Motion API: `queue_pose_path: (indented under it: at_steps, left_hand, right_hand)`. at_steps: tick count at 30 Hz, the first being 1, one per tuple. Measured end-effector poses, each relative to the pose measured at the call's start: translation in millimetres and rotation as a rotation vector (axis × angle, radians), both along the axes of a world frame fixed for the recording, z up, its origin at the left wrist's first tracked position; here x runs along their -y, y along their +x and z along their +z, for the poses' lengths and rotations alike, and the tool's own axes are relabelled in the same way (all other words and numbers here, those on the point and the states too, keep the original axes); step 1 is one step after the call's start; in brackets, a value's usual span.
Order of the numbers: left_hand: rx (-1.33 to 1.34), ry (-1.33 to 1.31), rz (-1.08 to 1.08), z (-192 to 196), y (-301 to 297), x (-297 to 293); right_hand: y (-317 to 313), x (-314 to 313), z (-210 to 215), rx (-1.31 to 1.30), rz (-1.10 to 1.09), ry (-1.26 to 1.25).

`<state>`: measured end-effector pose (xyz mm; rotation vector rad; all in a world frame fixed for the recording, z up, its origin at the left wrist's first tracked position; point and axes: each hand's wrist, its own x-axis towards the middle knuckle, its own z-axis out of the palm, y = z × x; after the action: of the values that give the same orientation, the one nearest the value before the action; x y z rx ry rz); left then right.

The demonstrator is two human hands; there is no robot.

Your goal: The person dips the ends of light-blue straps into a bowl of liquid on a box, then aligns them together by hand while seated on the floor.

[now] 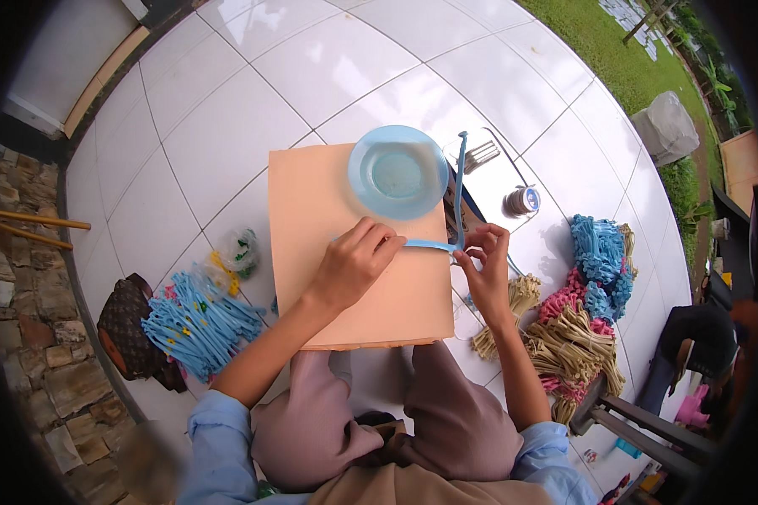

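A peach board (328, 202) rests across my knees. On its far right corner stands a light blue plastic bowl (397, 172). My left hand (354, 261) lies on the board and pinches one end of a light blue strip (434, 245). My right hand (486, 252) grips the same strip at the board's right edge, where the strip bends and runs upward past the bowl (461, 177).
A pile of light blue strips (198, 320) lies on the white floor tiles at my left, beside a brown bag (126, 324). At my right lie heaps of tan, pink and blue strips (577, 328), a clear tray (497, 172) and a small round tin (522, 200). Grass borders the tiles.
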<state>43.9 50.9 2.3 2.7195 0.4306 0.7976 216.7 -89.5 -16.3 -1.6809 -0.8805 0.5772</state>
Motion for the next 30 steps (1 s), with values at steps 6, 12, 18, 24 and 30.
queue_pose_path:
  at_steps: [6, 12, 18, 24, 30]
  left_hand:
    - [0.184, -0.015, -0.157, 49, 5, 38]
    - [0.479, -0.211, -0.043, 155, -37, 54]
    - [0.843, -0.552, 0.256, 200, -136, 43]
    - [0.673, -0.099, 0.443, 178, -250, 5]
    - [0.498, -0.82, 0.093, 97, -267, -20]
  right_hand:
    - [-3, 63, 55, 0.031, -0.049, 0.091]
    - [-35, 55, 180, 0.084, 0.227, 0.334]
    - [-125, 19, 258, 0.307, 0.573, 0.363]
    - [-228, -53, 265, 0.364, 0.405, 0.542]
    - [-302, -120, 189, 0.053, 0.446, 0.535]
